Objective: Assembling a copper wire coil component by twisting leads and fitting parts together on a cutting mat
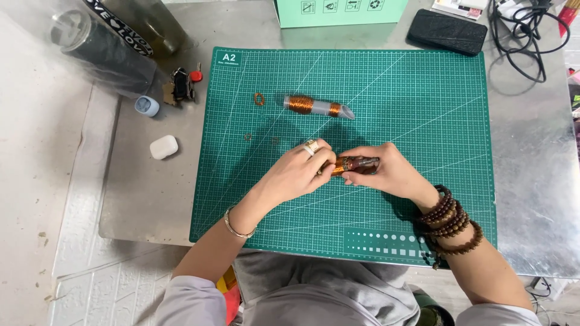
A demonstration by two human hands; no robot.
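Hands meet mid-mat: I see left hand (300,171) and right hand (386,172) both clamped on copper-wound tube (352,165); second wound tube (317,106) lies apart on green cutting mat (423,108).

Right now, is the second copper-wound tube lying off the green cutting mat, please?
No, the spare tube lies on the green cutting mat, above the left hand and right hand, which hold another tube.

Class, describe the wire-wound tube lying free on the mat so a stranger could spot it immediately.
Start at the green cutting mat covering the metal table. Above both hands, near the mat's upper middle, lies a clear tube with a slanted tip. Unlike the similar piece the hands hold, it lies untouched, banded twice with copper wire.
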